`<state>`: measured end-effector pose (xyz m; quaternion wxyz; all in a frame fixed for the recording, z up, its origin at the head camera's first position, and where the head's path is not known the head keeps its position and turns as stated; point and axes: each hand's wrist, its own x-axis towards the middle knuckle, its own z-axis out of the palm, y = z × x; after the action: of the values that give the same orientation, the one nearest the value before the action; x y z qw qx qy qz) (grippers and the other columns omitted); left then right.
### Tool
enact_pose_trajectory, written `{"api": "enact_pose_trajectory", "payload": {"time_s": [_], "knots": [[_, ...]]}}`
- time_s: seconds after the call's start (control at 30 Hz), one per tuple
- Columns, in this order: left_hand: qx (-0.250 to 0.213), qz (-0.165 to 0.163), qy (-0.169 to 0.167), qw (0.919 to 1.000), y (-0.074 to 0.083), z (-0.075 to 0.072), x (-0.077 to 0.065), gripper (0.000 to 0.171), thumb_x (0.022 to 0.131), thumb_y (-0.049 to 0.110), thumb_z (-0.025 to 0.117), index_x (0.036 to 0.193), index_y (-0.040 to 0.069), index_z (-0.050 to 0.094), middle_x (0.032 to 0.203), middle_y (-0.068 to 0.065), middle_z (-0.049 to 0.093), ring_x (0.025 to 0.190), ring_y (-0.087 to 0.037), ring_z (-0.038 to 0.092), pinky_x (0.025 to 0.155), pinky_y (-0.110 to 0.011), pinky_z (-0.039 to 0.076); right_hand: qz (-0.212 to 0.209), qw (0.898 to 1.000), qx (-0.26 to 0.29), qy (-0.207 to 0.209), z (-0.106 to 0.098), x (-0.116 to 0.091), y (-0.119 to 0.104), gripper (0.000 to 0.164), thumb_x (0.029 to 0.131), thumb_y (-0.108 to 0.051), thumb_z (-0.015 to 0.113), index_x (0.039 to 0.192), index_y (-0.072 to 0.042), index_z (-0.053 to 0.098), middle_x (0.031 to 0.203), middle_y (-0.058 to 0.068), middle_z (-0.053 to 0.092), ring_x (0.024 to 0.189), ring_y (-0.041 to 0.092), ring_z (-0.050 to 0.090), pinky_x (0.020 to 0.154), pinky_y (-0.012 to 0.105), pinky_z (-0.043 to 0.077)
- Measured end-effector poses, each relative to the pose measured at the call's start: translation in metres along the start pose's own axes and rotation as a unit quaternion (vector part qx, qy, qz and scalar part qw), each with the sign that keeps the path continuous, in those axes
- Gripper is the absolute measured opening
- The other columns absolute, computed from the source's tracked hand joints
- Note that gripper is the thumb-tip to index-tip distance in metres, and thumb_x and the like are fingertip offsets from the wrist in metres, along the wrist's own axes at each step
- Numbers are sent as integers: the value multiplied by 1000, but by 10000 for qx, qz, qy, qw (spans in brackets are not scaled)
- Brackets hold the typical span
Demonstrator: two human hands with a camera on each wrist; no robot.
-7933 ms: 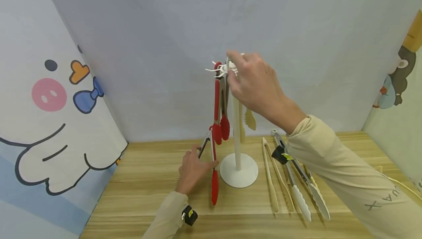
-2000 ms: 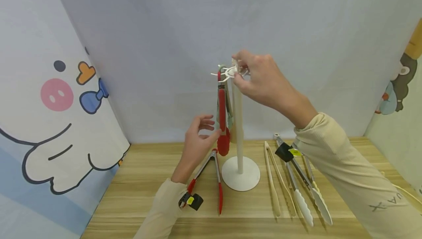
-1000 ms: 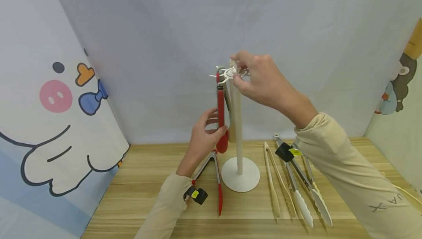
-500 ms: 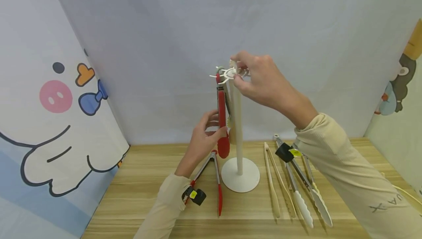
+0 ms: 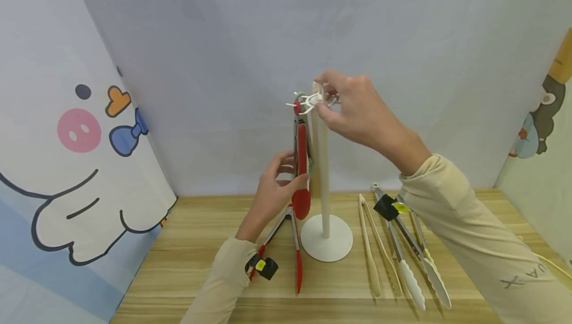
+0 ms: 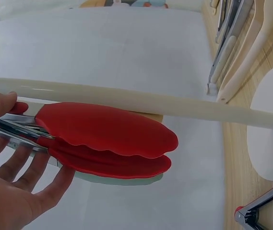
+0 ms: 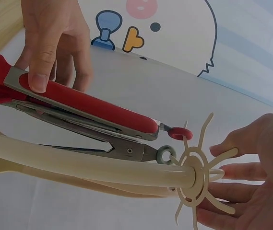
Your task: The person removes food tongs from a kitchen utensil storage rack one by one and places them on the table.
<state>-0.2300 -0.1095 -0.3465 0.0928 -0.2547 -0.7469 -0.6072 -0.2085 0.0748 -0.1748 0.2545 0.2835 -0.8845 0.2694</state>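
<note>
Red-tipped tongs hang by their red ring from a hook of the white utensil stand. My left hand pinches them low on the handle, thumb on the near side and fingers behind. In the left wrist view both scalloped red heads lie close together beside the pole. My right hand holds the top of the stand, thumb and fingers among its curved hooks. Behind the red pair hang tongs with a grey-green ring and a beige utensil, partly hidden.
Another red-tipped pair of tongs stands spread on the wooden table, left of the stand's round base. To the right lie wooden tongs and white-tipped metal tongs, with more tongs partly under the right sleeve.
My left hand has left the red tongs on the table and taken hold of the hanging pair, whose heads have swung slightly within the last second. My right hand stays at the stand's top.
</note>
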Motion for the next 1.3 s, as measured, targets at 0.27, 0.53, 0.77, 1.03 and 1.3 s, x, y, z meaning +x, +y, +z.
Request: {"api": "enact_pose_trajectory", "payload": {"time_s": [0.27, 0.53, 0.77, 1.03, 1.3], "knots": [[22, 89, 44, 9999, 0, -1, -3, 47, 87, 15, 68, 130, 16, 49, 114, -6, 55, 100, -23, 53, 81, -40, 51, 64, 10000, -55, -27, 0, 0, -1, 28, 85, -2, 53, 112, 3, 59, 99, 20, 68, 69, 25, 54, 57, 31, 35], [183, 117, 63, 9997, 6, -3, -6, 47, 87, 16, 68, 130, 13, 49, 114, -7, 55, 97, -22, 53, 79, -36, 52, 56, 10000, -74, 36, 1, 0, 0, 28, 84, -2, 53, 111, 2, 59, 99, 19, 69, 65, 22, 51, 53, 29, 34], [351, 106, 143, 9992, 21, -4, -11, 47, 88, 9, 67, 130, 4, 47, 113, -14, 55, 97, -28, 54, 77, -35, 51, 64, 9999, -75, 20, 1, -1, 0, 28, 84, -1, 53, 111, 2, 58, 101, 19, 68, 67, 21, 53, 51, 28, 33], [337, 171, 235, 9990, 4, -9, -10, 46, 88, 19, 68, 130, 14, 49, 114, -5, 56, 96, -19, 54, 76, -32, 52, 104, 9999, -48, -3, 2, 0, -1, 28, 84, -1, 53, 112, 2, 58, 100, 19, 68, 65, 21, 51, 52, 28, 34], [212, 112, 298, 9993, 5, -14, -14, 47, 88, 21, 69, 130, 16, 50, 114, -6, 55, 97, -21, 54, 77, -40, 51, 125, 9999, 33, 13, 2, -1, 0, 29, 83, 0, 52, 112, 2, 57, 101, 19, 68, 68, 23, 52, 56, 31, 35]]}}
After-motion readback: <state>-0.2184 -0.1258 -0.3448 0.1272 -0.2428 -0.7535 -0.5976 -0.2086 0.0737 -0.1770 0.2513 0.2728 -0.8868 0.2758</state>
